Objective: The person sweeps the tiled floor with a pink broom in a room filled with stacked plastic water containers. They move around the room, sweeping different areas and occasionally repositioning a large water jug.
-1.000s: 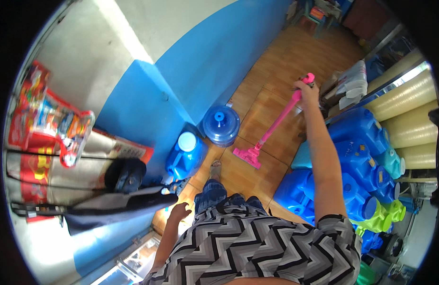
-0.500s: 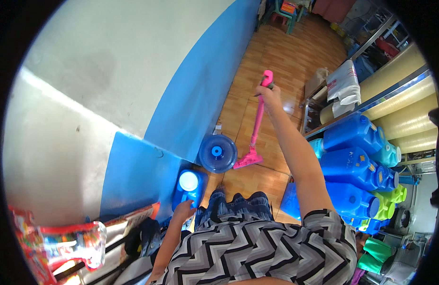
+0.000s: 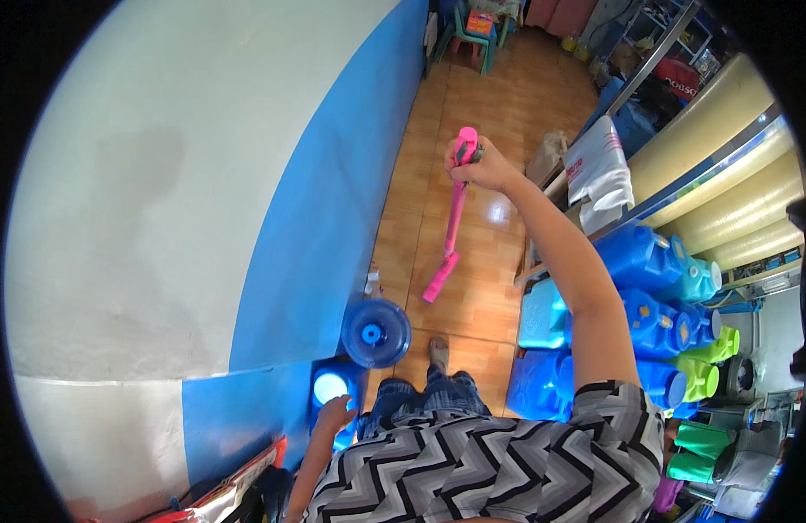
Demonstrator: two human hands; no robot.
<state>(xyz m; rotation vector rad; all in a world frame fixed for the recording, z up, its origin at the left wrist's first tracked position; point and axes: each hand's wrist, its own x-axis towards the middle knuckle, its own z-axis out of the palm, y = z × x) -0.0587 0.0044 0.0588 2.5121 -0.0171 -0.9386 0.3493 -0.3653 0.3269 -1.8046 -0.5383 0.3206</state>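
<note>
My right hand reaches out ahead, wrapped round the dark-trimmed grip of a pink long-handled floor tool. Its flat head angles down over the wood-patterned floor; whether it touches is unclear. At lower left, my left hand is closed at the top of a blue jug with a white cap. My own fingers partly hide the jug's handle. Just beyond that jug, a round clear-blue water bottle stands by the wall, its blue cap facing up.
Blue, turquoise and green jugs are stacked at right, below large pale rolls. A white bag hangs beyond them. The blue-and-white wall runs along the left. Small green chairs stand far ahead.
The pink tool's head has swung round and looks narrower, its handle tilting differently. My view has shifted, showing more wall. My left hand stays at the blue jug.
</note>
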